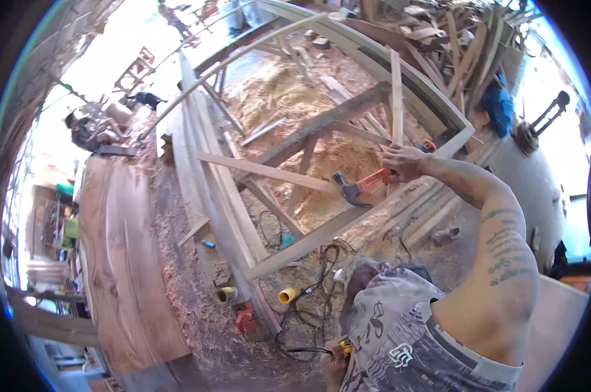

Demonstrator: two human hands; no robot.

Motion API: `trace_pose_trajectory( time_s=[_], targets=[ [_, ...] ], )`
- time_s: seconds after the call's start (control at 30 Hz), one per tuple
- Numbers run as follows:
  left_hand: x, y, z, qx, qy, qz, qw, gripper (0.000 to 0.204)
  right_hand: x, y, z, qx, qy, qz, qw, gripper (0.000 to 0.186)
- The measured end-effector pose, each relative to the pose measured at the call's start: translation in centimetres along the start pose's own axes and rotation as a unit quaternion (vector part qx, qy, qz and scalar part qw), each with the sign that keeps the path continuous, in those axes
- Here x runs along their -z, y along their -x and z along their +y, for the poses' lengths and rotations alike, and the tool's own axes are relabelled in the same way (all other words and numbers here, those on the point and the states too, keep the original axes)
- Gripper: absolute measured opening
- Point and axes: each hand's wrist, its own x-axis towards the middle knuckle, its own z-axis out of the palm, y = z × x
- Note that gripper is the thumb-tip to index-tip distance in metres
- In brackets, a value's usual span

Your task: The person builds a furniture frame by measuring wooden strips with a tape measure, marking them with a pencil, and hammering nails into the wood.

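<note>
My right hand (403, 163) is closed around the handle of a claw hammer (364, 186), orange and black with a dark head. The hammer lies slantwise above the near corner of a large wooden frame (335, 232), its head beside the end of a pale slat (269, 171). At the lower edge, left of my patterned sleeveless shirt, my left hand (336, 371) is closed on a yellow and black thing (346, 347). A black cable runs up to it; the shirt hides most of it, so its kind is unclear.
Inside the frame, a rough beam (315, 127) crosses above sawdust. Yellow cylinders (287, 296), a red object (246, 320) and tangled cables (318, 287) lie on the ground. Wide wooden slabs (122, 261) stretch along the left. Scrap wood (472, 52) is piled far right; another person (93, 130) sits far left.
</note>
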Motion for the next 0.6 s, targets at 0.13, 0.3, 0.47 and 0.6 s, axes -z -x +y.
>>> trace_pose_trajectory(
  time_s=[0.13, 0.3, 0.47, 0.6],
  targets=[
    [3.8, -2.3, 1.7, -0.073, -0.07, -0.097, 0.99, 0.058, 0.4, -0.9, -1.5, -0.045, -0.018, -0.018, 0.999, 0.043],
    [8.2, -3.5, 1.9, 0.016, -0.036, -0.107, 0.993, 0.046, 0.7, -2.1, -3.4, -0.031, -0.017, 0.033, 0.999, 0.047],
    [13.6, -4.5, 0.2, 0.011, -0.027, -0.098, 0.995, 0.038, 1.3, -2.7, -5.7, -0.085, 0.007, -0.004, 0.996, 0.052],
    [20.5, -4.1, -0.8, 0.013, -0.017, -0.074, 0.997, 0.033, 1.7, -4.8, -10.0, -0.205, 0.077, 0.032, 0.975, 0.064]
  ],
)
